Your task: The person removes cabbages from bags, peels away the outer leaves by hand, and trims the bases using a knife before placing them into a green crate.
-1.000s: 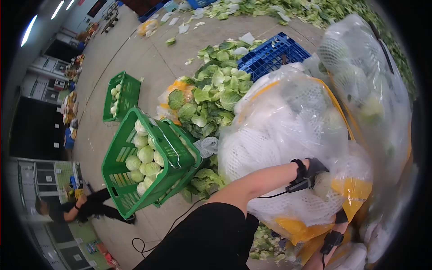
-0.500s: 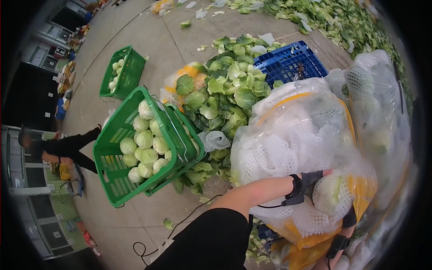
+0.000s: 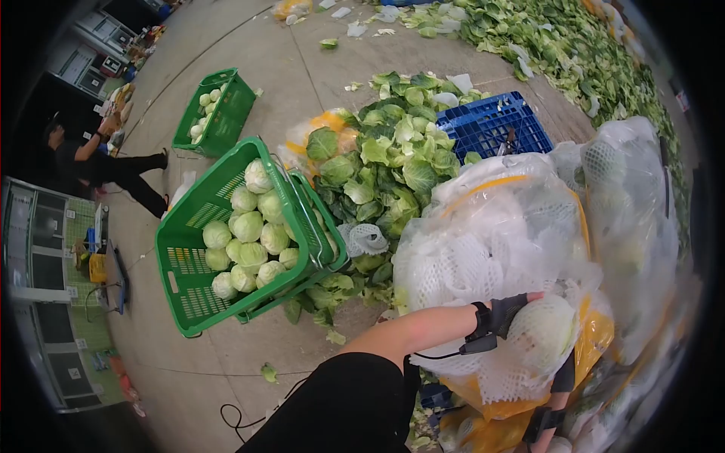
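A pale cabbage (image 3: 542,334) in white foam netting lies at the lower right, at the opening of a clear plastic bag. My left hand (image 3: 515,311), in a dark glove, rests against the cabbage's upper left side, its fingertips partly showing. On the cabbage's lower right is my right hand (image 3: 563,374), also gloved, its fingers hidden behind the cabbage. The clear bag (image 3: 491,219) with a yellow band holds more white foam nets (image 3: 464,264). A large green crate (image 3: 192,279) of bare cabbages (image 3: 249,226) stands to the left.
Loose cabbage leaves (image 3: 377,151) are heaped beyond the bag, beside a blue crate (image 3: 495,124). Another green crate (image 3: 238,106) stands farther back. A person (image 3: 98,162) in dark clothes is at the far left. Full bags (image 3: 627,219) stand at the right. A black cable (image 3: 234,415) lies on the floor.
The view has shifted slightly. The netted cabbage and both my hands appear a little farther left, with more of the cabbage uncovered. The person at the far left has changed posture, now more upright.
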Demonstrator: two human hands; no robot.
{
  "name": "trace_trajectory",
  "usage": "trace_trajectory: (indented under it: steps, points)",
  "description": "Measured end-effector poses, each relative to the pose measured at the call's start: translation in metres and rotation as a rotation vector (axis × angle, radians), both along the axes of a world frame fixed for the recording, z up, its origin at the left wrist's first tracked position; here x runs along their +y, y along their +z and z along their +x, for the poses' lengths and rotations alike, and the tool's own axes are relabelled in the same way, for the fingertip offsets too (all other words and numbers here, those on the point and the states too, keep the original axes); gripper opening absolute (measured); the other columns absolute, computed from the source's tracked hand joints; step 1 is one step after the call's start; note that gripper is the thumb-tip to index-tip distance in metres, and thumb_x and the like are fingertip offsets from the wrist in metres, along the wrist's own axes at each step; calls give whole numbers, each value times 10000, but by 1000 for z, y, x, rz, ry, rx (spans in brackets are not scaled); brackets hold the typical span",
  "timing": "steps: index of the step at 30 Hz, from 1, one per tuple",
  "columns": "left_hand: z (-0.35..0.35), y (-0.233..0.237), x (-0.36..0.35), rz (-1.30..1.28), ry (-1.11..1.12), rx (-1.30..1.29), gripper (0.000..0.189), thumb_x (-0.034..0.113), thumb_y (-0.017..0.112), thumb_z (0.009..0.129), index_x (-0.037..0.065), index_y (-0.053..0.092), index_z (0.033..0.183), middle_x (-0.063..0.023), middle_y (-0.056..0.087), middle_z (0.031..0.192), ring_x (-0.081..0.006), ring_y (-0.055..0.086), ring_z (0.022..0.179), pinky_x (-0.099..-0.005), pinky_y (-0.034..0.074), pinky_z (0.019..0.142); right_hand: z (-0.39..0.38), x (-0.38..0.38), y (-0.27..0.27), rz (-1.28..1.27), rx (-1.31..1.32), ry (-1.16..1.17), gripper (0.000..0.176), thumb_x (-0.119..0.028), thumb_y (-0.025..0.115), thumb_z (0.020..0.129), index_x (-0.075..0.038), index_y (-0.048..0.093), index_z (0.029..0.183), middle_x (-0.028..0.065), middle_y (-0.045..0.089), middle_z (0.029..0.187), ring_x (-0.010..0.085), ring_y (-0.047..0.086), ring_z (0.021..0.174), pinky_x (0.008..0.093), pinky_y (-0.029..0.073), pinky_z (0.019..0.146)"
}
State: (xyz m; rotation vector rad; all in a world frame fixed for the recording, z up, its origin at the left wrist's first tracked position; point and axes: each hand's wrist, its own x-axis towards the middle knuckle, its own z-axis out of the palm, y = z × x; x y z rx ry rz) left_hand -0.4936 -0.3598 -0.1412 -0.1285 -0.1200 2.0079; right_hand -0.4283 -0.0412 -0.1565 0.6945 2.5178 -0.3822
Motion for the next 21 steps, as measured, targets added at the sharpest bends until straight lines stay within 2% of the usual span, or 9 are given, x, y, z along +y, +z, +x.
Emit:
trace_trajectory:
  steps: [3, 5, 7, 9, 11, 15, 16, 20, 21]
  points:
    - [5, -17, 2, 25, 39, 76, 482, 439, 499, 844, 65, 522, 1146, -60, 582, 1085, -162, 558, 956, -326, 438, 854, -5, -1, 3, 1, -18, 16, 504, -359, 415, 836, -8, 453, 1196, 199, 411, 1272, 321, 435, 1151, 376, 358, 955]
    - [3, -26, 1, -311, 422, 623, 451, 456, 492, 833, 87, 581, 1077, -54, 634, 976, -171, 596, 859, -331, 459, 798, -9, -3, 4, 3, -27, 24, 510, -364, 414, 836, -6, 451, 1198, 200, 408, 1276, 321, 435, 1152, 377, 356, 957]
    - [0, -28, -9, -314, 364, 580, 441, 436, 474, 851, 69, 579, 1072, -57, 638, 959, -161, 600, 835, -316, 459, 794, -12, -6, 3, 4, -48, 32, 516, -369, 413, 836, -5, 449, 1200, 200, 405, 1279, 321, 434, 1153, 377, 355, 959]
    - [1, -17, -33, -62, 208, 317, 345, 312, 484, 880, 66, 536, 1117, -39, 598, 1032, -127, 551, 946, -293, 423, 867, -10, -8, -1, 11, -83, 46, 522, -373, 412, 837, -3, 446, 1203, 201, 402, 1282, 321, 434, 1155, 378, 354, 961]
    - [0, 25, -58, -68, 72, 134, 388, 375, 463, 878, 70, 546, 1104, -56, 608, 1029, -158, 565, 937, -314, 427, 870, -7, -11, -14, 32, -145, 74, 527, -378, 411, 837, -2, 444, 1205, 201, 398, 1286, 321, 433, 1156, 379, 353, 963]
    - [1, 34, -77, -20, 179, 159, 479, 441, 421, 878, 54, 525, 1141, -95, 590, 1080, -201, 562, 976, -348, 422, 891, -1, -14, -61, 91, -421, 355, 539, -388, 408, 838, 1, 440, 1210, 202, 392, 1292, 321, 432, 1159, 381, 350, 966]
    - [1, 46, -83, -24, 162, 176, 479, 441, 421, 878, 54, 525, 1141, -95, 590, 1080, -201, 562, 976, -348, 422, 891, -15, -97, 61, 64, -418, 176, 531, -395, 410, 825, -24, 454, 1202, 213, 421, 1262, 333, 464, 1123, 392, 356, 956]
    - [2, 88, -102, -287, 333, 159, 581, 495, 433, 851, 37, 450, 1209, -125, 538, 1158, -247, 534, 1026, -383, 400, 921, -2, -129, 141, 59, -270, 425, 579, -426, 434, 834, -47, 382, 1268, 241, 449, 1214, 338, 490, 1081, 404, 403, 889]
    - [-1, 90, -102, -302, 376, 169, 588, 495, 434, 850, 36, 440, 1217, -125, 532, 1164, -249, 531, 1032, -384, 398, 924, 7, -111, 121, -124, 27, 516, 565, -406, 431, 851, -75, 340, 1299, 215, 443, 1228, 336, 491, 1080, 402, 418, 864]
